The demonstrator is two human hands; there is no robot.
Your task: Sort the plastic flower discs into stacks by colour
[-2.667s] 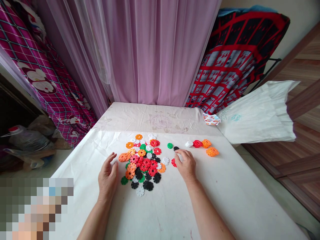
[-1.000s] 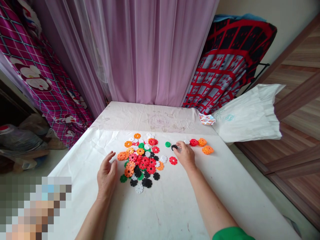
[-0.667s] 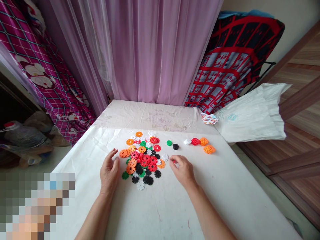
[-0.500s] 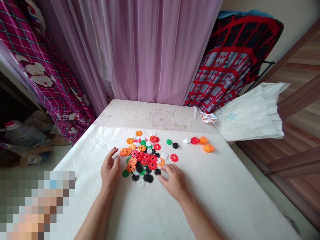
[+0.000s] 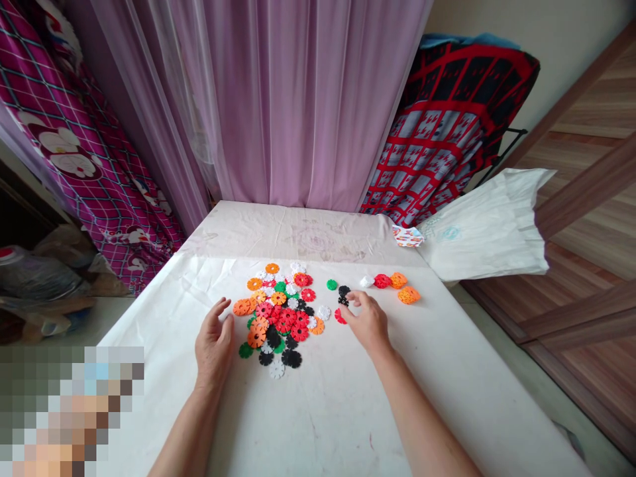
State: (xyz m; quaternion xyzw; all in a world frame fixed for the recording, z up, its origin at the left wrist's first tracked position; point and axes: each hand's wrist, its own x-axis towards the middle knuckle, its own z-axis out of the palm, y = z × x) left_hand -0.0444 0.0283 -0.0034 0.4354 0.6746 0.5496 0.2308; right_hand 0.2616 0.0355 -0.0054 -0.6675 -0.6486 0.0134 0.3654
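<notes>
A loose pile of notched plastic discs (image 5: 285,319) in red, orange, black, green and white lies mid-table. My left hand (image 5: 214,341) rests left of it, thumb and fingers apart, holding nothing. My right hand (image 5: 366,321) is right of the pile, its thumb and fingertips at a black disc (image 5: 343,301). Just beyond that lies another black disc (image 5: 344,290). A red disc (image 5: 340,316) is partly hidden by my right hand. A green disc (image 5: 331,285) sits to the left.
At the right of the white-covered table (image 5: 318,424) are white, red and orange disc clusters (image 5: 382,281). A small patterned item (image 5: 408,236) and a white bag (image 5: 489,225) are at the back right. Curtains (image 5: 298,99) hang behind.
My right hand has moved right and away from me, from the pile's near edge to the separate black disc, bringing a black disc with it. The camera view has shifted slightly.
</notes>
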